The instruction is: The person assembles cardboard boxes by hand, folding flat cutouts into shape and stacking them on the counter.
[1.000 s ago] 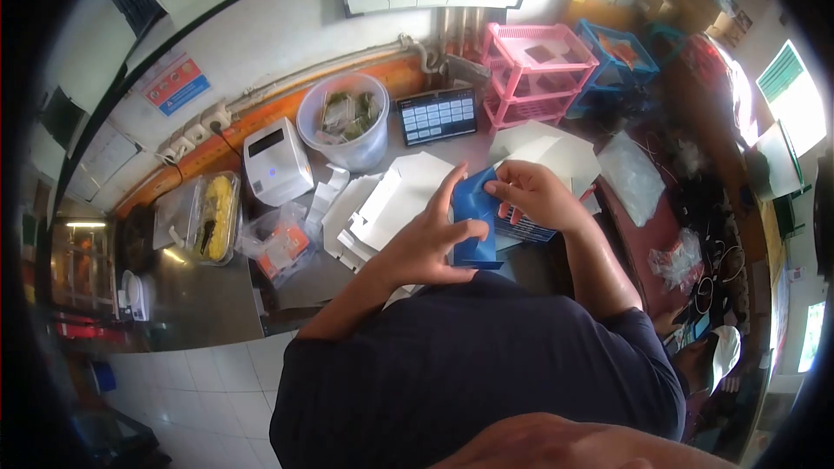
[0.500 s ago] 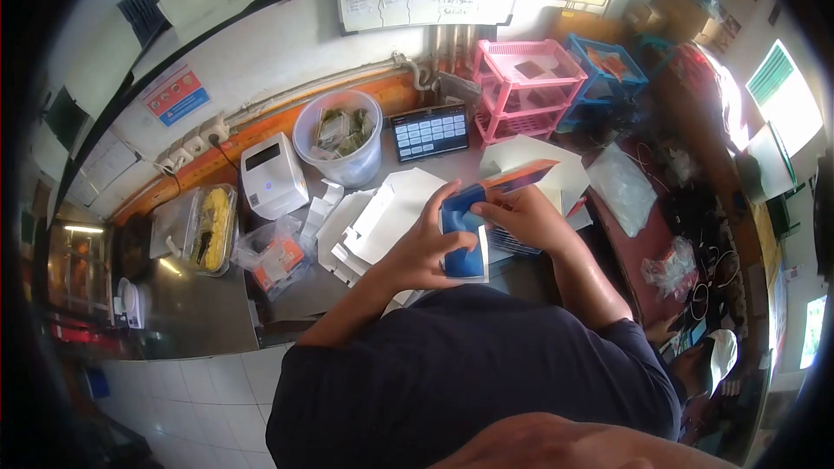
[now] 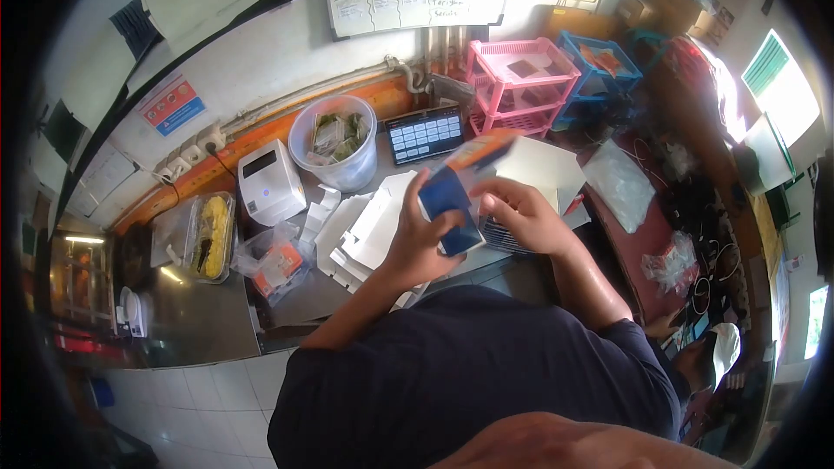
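Note:
In my left hand [image 3: 417, 239] is a blue and orange cardboard box [image 3: 449, 204], held tilted in front of my chest. The fingers wrap round its blue side, and the orange top end is smeared by motion. My right hand [image 3: 526, 219] is just to the right of it, fingers half curled, thumb and forefinger apart, with nothing visible between them. A stack with striped dark edges [image 3: 504, 239] shows partly under the right hand. White cardboard box pieces [image 3: 360, 230] lie open on the counter to the left, and an open pale box [image 3: 547, 174] stands behind the right hand.
A label printer [image 3: 271, 182], a clear bucket [image 3: 347, 169] with packets and a tablet [image 3: 426, 135] line the back. Pink shelves [image 3: 521, 78] stand behind. Plastic bags [image 3: 278, 260] and a clear tray [image 3: 213, 234] with yellow contents lie left. Another person [image 3: 695, 365] is at right.
The blue and orange box has tilted up, its orange end swinging leftward and higher. My right hand has come away from it; the left keeps its hold.

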`<state>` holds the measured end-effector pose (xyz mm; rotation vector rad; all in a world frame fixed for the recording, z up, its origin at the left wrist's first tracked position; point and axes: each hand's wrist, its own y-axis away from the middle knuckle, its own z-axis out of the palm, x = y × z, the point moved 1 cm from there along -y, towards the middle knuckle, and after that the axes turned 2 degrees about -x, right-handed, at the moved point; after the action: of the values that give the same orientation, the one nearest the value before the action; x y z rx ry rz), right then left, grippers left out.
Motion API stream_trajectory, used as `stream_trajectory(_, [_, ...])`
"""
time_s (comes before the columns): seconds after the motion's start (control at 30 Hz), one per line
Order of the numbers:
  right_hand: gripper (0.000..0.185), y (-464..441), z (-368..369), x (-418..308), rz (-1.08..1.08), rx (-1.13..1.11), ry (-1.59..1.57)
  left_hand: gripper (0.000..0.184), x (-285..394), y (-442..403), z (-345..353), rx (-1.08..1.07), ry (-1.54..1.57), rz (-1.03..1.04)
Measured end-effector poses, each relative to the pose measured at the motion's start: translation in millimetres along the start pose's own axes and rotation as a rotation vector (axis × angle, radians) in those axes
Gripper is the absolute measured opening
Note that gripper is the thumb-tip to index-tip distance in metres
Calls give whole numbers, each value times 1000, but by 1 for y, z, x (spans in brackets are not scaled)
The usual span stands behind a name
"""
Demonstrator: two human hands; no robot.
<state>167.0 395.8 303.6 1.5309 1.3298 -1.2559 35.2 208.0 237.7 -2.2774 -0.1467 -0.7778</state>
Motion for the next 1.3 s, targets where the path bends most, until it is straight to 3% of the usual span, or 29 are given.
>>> stream_trajectory(0.03, [46, 4, -5, -1, -85, -13, 66, 65, 0, -3, -1, 29, -4, -11])
stream_trajectory(0.13, [38, 10, 9, 3, -292, -91, -23, 67, -6, -3, 3, 132, 18, -12])
stream_trajectory(0.17, [30, 12, 13, 3, -333, -36, 167, 68, -6, -3, 4, 145, 20, -16])
stream_trajectory(0.3, [19, 6, 29, 25, -194, 220, 131, 72, -5, -2, 9, 181, -19, -17])
stream_trajectory(0.4, [20, 1, 29, 32, 41, 268, 94, 75, -10, 1, 15, 208, -113, 1])
stream_trajectory(0.63, [24, -4, 31, 56, 105, 337, 23, 81, -13, 1, 14, 295, -167, 15])
stream_trajectory(0.7, [22, -5, 34, 60, 92, 350, 100, 73, -20, 3, 15, 281, -232, 55])
stream_trajectory(0.8, [17, -3, 36, 44, -141, 309, 372, 64, -23, 4, 15, 168, -285, 70])
stream_trajectory(0.9, [14, -4, 31, 39, -226, 278, 420, 63, -30, -6, 15, 225, -108, 131])
stream_trajectory(1.07, [13, -1, 29, 31, -406, 232, 585, 61, -36, -7, 19, 118, -92, 176])
stream_trajectory(1.1, [14, 4, 28, 28, -136, 204, 598, 62, -37, -8, 19, 117, -97, 174])
stream_trajectory(1.2, [19, 4, 24, 17, -30, 326, 569, 73, -36, -14, 20, 124, -91, 204])
stream_trajectory(1.23, [31, 4, 19, 18, 45, 362, 502, 78, -35, -17, 21, 128, -84, 221])
stream_trajectory(1.3, [43, 1, 16, 28, -140, 390, 535, 89, -38, -21, 27, 108, -112, 253])
